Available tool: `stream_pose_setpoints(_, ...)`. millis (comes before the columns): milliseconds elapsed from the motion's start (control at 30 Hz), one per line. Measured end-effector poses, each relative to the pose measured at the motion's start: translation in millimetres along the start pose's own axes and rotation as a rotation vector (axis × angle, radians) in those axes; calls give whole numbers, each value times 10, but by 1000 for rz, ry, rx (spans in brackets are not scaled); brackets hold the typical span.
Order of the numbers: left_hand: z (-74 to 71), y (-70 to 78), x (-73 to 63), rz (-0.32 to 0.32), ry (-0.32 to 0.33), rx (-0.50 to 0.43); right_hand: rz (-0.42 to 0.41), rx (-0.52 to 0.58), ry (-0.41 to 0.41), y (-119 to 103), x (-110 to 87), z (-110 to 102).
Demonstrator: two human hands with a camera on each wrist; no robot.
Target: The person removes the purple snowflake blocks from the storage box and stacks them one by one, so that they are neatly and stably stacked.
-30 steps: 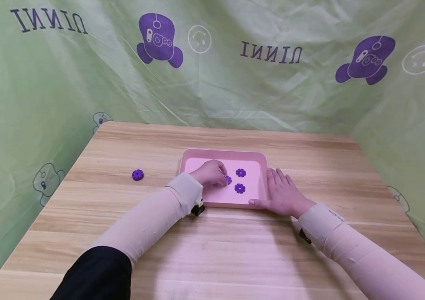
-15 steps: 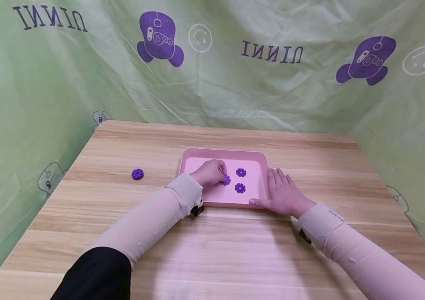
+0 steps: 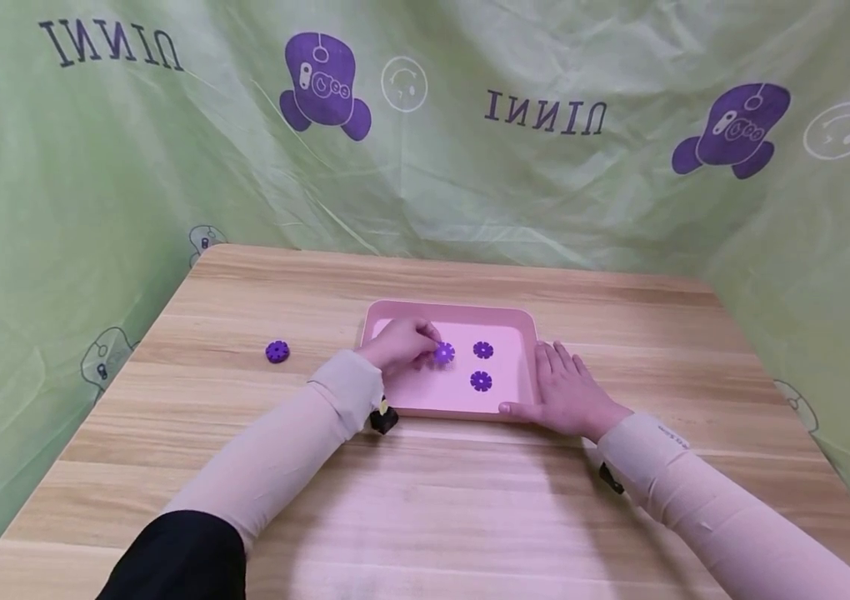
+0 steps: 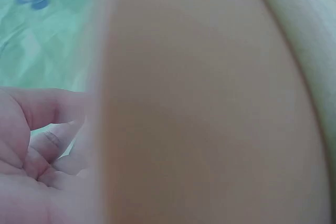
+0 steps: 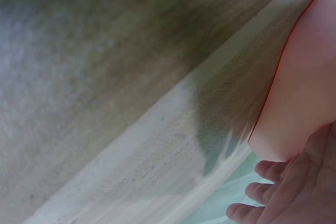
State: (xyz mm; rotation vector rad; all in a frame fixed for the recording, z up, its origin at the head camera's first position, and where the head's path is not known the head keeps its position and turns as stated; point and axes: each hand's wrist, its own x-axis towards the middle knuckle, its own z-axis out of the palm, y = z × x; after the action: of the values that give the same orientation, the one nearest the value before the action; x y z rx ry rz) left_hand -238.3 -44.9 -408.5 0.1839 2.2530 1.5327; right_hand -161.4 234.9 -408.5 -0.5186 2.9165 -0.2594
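In the head view, a pink tray (image 3: 470,414) lies on the table. My left hand (image 3: 397,343) reaches into its left half and pinches a purple snowflake-shaped building disc (image 3: 445,353) by its edge, with the disc's face toward the camera. Two more discs rest on the tray floor to the right, one farther back (image 3: 482,350) and one nearer (image 3: 481,381). My right hand (image 3: 571,387) lies along the tray's right side, fingers straight, thumb at the front corner. The left wrist view has curled fingers (image 4: 50,145) beside a large blurred tan surface; the held disc is hidden there.
On the wooden table (image 3: 425,508), left of the tray, sits another purple disc (image 3: 277,352) that looks thicker, like a small stack. A green printed curtain (image 3: 425,183) hangs behind the table and along its sides.
My left hand has drawn a little to the left inside the tray, bringing the pinched disc along; more of the disc's face now shows. My right hand has stayed in place.
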Motion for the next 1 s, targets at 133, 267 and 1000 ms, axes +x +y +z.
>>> stream_pose_setpoints(133,-154,33,-66,16,70,-61,-3,0,3,4,-2,2)
stream_pose_setpoints(267,-298,72,-117,-8,127,-117,-2,-2,4,8,3,2)
stream_pose_setpoints(1000,-927,-188,-301,-12,220,-215,-1,-41,-14,-18,-5,-8)
